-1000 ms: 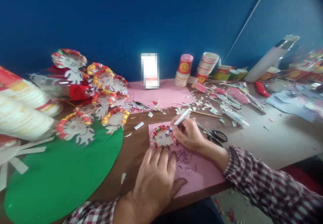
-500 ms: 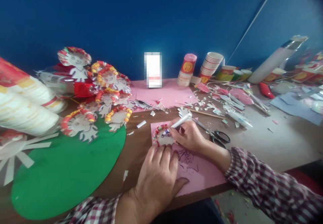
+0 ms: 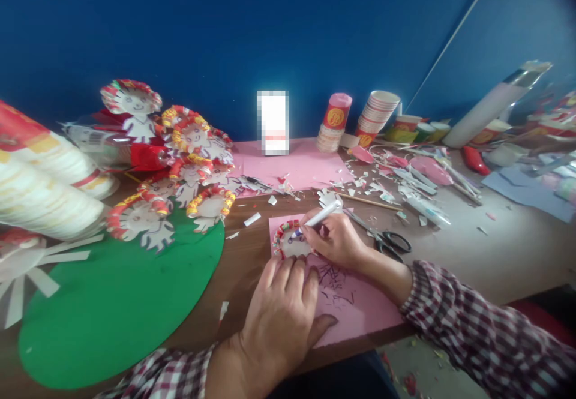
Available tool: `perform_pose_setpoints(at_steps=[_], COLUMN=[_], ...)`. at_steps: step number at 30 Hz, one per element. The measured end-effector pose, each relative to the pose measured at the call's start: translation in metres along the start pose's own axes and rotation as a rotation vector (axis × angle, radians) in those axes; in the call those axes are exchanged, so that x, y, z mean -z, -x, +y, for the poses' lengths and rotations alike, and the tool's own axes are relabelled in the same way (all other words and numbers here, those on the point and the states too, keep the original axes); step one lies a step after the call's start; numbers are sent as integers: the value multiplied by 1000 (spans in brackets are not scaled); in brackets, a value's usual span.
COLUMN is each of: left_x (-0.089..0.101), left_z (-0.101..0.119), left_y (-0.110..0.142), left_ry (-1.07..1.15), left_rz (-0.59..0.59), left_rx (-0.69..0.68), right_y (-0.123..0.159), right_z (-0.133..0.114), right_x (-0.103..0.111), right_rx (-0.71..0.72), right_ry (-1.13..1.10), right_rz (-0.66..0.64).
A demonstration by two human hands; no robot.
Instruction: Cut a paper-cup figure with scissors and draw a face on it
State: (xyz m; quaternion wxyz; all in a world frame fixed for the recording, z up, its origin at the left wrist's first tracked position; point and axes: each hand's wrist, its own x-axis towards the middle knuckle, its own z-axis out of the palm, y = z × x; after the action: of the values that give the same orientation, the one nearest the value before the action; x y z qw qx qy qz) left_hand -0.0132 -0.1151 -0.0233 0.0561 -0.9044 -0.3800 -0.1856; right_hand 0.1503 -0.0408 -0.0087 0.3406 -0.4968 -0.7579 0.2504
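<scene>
In my right hand [image 3: 337,240] is a white marker [image 3: 320,216], its blue tip down at the face of a paper doll [image 3: 288,246]. Curled red and green paper rims the doll's round head, and small dark eye marks show on it. My left hand [image 3: 283,309] lies flat over the doll's lower edge, fingers stretched out, hiding part of it. Under both hands is a pink sheet [image 3: 364,318] with dark scribbles.
Black-handled scissors [image 3: 392,243] lie just right of my right hand. Finished paper dolls [image 3: 193,141] crowd the left, beside a green oval mat [image 3: 126,303]. Stacked paper cups [image 3: 375,117] stand at the back. Paper scraps [image 3: 382,192] litter the table.
The marker tip has shifted slightly left across the doll's face. My left hand stays in place.
</scene>
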Motion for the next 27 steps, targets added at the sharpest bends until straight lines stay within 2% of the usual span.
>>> perform_pose_setpoints(at_steps=[5,10,18,27], left_x=[0,-1,-1,0], left_z=[0,0,0,0], left_y=[0,1,0,0], left_ry=[-10,-12,4,-1], left_rz=[1,-6,-11,11], left_rx=[-2,-3,3,4], right_y=[1,2,2,2], right_z=[0,-2,2,3], right_x=[0,1,-1,-1], right_rx=[-7,-45,26,25], right_ry=[7,-77,-11,-30], right_rz=[22,52,40,10])
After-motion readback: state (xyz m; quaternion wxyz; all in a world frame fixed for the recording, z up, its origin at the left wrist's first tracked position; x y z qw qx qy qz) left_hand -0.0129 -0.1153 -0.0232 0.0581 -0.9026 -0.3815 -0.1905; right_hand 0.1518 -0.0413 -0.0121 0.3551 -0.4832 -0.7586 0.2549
